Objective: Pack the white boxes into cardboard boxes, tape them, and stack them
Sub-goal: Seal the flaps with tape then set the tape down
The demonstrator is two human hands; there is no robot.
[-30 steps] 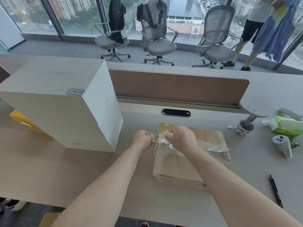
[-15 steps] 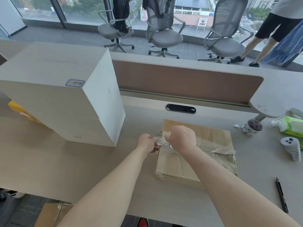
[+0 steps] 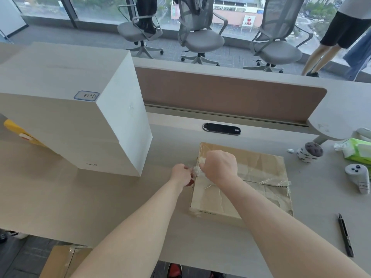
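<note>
A long pale worktop [image 3: 100,197] runs below a window wall, with three office chairs [image 3: 200,39] parked beyond the divider. From my end of the link, the cardboard box [image 3: 261,163] lies flat at about 1 o'clock from the wearer, flaps closed, with a wrinkled run of clear tape [image 3: 267,180] along its seam. That seam is the axis I care about: it runs from the box's left edge at 9 o'clock across to roughly 4 o'clock. Both hands meet at the 9 o'clock end. The left hand [image 3: 181,175] sits just off the box edge over bare worktop, its fingers [image 3: 188,173] curled and pinching a crumpled end of the tape. The right hand [image 3: 219,167] is over the box's left edge, curled on the same tape from the 3 o'clock side (its grip is hidden under the knuckles, so I can't tell exactly how it holds). I judge the tape end is being torn off or folded over the edge, and the right hand is the nearer one to smooth back along the seam. The stack of white boxes [image 3: 70,121] stands at 10 o'clock, well apart from the hands. A black pen-like tool [image 3: 345,235] lies at 4 o'clock.
</note>
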